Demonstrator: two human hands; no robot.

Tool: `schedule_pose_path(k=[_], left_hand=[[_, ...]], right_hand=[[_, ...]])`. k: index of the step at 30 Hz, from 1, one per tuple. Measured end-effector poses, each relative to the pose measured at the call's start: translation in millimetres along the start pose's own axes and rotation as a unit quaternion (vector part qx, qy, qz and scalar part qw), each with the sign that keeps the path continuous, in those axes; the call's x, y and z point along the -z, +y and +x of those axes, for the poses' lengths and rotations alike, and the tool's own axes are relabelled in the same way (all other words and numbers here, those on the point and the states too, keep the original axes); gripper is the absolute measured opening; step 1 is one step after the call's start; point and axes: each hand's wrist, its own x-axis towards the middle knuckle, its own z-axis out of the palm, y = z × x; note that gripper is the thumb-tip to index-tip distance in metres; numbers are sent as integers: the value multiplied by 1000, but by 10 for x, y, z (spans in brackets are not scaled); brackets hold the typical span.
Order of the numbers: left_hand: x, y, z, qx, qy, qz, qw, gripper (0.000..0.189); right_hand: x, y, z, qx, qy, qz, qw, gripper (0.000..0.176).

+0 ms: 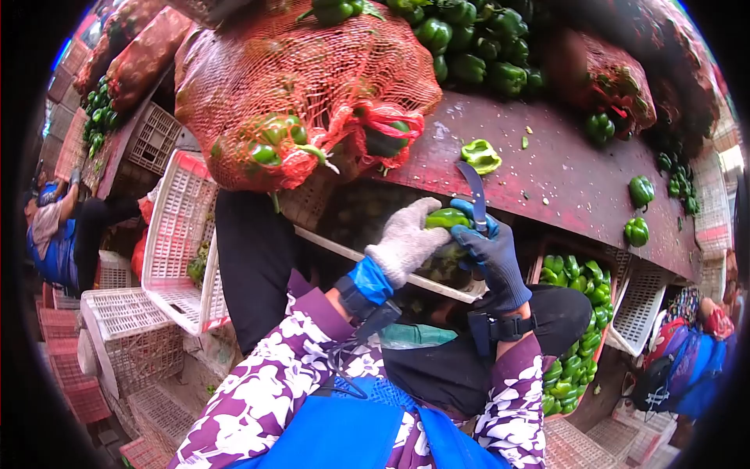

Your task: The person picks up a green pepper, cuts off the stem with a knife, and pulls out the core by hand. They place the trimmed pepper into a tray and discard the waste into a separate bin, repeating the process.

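In a white knit glove, my left hand [406, 241] is closed on a green pepper [448, 219] in front of me. My right hand [494, 252], in a dark blue glove, holds a knife [473, 187] with its curved blade pointing up and away, and its fingertips touch the same pepper. A cut-open pepper [480, 157] lies on the reddish board [531, 176] just beyond the blade, among small scraps. Left of it, a red mesh sack [312, 70] bulges with peppers. Below my hands is the rim of a crate [437, 288], its inside dark.
To the right stands a crate of green peppers [582, 344]. More peppers [476, 47] are piled at the back. White-and-red crates [176, 258] stand at left. One person [58, 234] sits at far left; another person [695, 367] is at far right.
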Motion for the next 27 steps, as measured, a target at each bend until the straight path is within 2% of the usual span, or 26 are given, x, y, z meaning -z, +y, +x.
schedule_pose_path(k=[3,7,10,11,13,14,15,17,18,19,21,22,23,25,26,27], left_hand=[[110,163,-78,53,-66,-127,988,47],[214,369,-164,60,-134,-221,964,48],[277,428,-190,59,-163,-330,928,53],[304,400,-162,62,-157,-354,920,54],[400,460,-168,53,-101,-314,943,54],[367,306,-93,8,-48,-309,950,52],[410,337,-56,44,-1,-303,952,54],[407,-36,155,-87,26,-63,994,57],[409,31,167,-37,-63,62,995,60],[355,42,172,-101,-92,173,975,59],[152,252,334,-162,-9,227,960,58],[42,317,526,-192,39,206,959,58],[-70,336,770,-259,83,210,939,57],[-270,339,1203,-311,135,334,879,57],[-363,285,1414,-318,132,378,860,62],[-445,308,1571,-286,97,420,855,63]], right_hand=[[66,5,-12,16,-33,22,999,43],[164,-69,-68,-2,-69,57,996,45],[249,-7,-31,3,-71,147,986,46],[254,2,-30,13,-45,167,985,45],[240,7,-30,38,8,204,978,43],[248,22,-31,33,75,215,973,41],[306,71,6,59,122,269,954,37],[469,141,30,82,206,329,918,37],[518,119,34,94,207,333,915,37],[513,124,34,89,224,325,914,35],[450,131,46,81,260,308,912,30],[446,126,36,71,263,278,921,32],[440,127,69,76,259,275,923,31],[502,203,145,49,249,261,931,28],[506,218,173,70,242,266,930,24],[511,282,242,76,255,277,923,22]])
